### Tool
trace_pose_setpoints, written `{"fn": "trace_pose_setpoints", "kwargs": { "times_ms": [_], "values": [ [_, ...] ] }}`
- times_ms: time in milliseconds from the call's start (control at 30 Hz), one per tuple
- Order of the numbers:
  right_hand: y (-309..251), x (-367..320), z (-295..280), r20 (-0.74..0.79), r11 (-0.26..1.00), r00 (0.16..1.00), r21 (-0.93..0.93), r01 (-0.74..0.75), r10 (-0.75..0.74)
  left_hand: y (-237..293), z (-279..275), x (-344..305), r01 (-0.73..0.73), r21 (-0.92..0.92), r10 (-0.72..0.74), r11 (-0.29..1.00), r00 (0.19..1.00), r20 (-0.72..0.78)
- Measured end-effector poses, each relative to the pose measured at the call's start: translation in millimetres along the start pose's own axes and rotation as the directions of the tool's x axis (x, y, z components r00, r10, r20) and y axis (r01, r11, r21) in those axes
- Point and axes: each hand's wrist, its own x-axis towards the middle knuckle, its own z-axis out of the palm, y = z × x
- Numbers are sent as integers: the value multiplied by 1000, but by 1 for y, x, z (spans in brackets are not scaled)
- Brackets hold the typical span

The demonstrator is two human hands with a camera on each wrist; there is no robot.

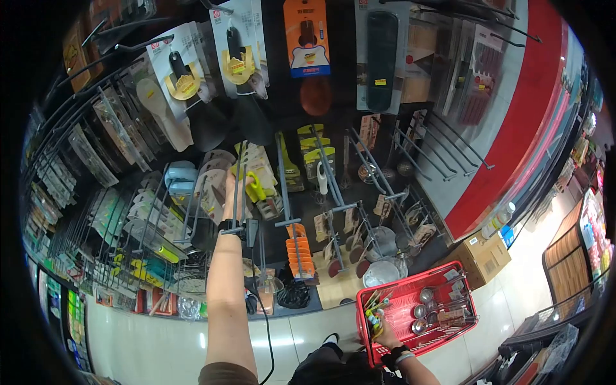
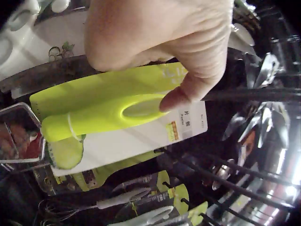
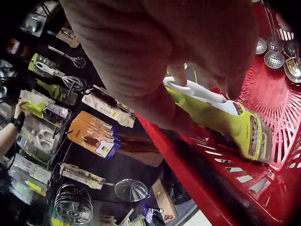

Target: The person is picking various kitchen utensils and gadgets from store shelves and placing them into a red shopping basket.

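My left hand [image 1: 231, 187] reaches into the hook display and pinches a carded peeler [image 2: 94, 115] with a lime-green handle. In the left wrist view the thumb lies over the handle's loop, and a dark hook rod [image 2: 254, 95] runs up to the card's end behind the hand. Low at the right, my right hand [image 1: 388, 336] is inside the red basket [image 1: 399, 313], gripping packaged kitchen utensils. Among these, the right wrist view shows a green packaged utensil [image 3: 247, 134] and a white handle [image 3: 207, 92]; the palm hides much of them.
Perforated metal ladles [image 3: 274, 58] lie in the basket. Long metal hooks [image 1: 327, 168] jut out from the display. Orange carded tools [image 1: 299, 253] hang low in the middle, whisks [image 2: 70, 207] beside the peelers. A cardboard box [image 1: 482, 258] stands right of the basket.
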Motion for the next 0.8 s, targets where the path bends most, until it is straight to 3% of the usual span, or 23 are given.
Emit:
{"fn": "trace_pose_setpoints", "kwargs": {
  "times_ms": [33,100,133,200,233,333,367,467,500,600,633,667,800],
  "values": [
    [-19,-8,0,-8,1000,1000,2,-1,1,-3,0,10,219,-282,-225,934,974,10],
    [-107,-32,1,-110,981,992,-180,-77,57,-13,-1,13,209,-329,-214,921,977,23],
    [-99,-33,1,-114,981,992,-179,-78,58,-19,-1,14,198,-371,-203,907,979,27],
    [-71,-35,-6,-264,915,962,-368,-167,69,-27,-2,14,175,-453,-180,874,983,32],
    [-45,-34,-11,-250,921,967,-365,-138,46,-28,-2,13,164,-493,-169,855,985,34],
    [-38,-39,-17,-307,946,941,-236,-222,144,10,3,-16,67,-501,-86,863,996,-15],
    [-37,-40,-21,-294,933,939,-252,-256,178,0,2,-14,34,-490,-58,871,998,-35],
    [-47,-45,-23,-327,942,921,-184,-282,212,-6,-2,-34,84,-487,-139,869,987,-78],
    [-58,-48,-23,-338,946,917,-165,-281,213,22,1,-51,79,-375,-137,924,982,-128],
    [-63,-50,-25,-345,960,910,-72,-270,230,22,-4,-83,52,-351,-128,935,972,-196],
    [-63,-51,-26,-351,965,915,-95,-245,198,44,-1,-99,-8,-378,-64,926,982,-179],
    [-64,-51,-28,-353,963,913,-93,-252,205,44,-3,-111,26,-466,-117,884,979,-168],
    [-76,-51,-31,-362,974,925,-145,-175,113,76,-8,-139,56,-491,-150,869,977,-152]
  ]
}}
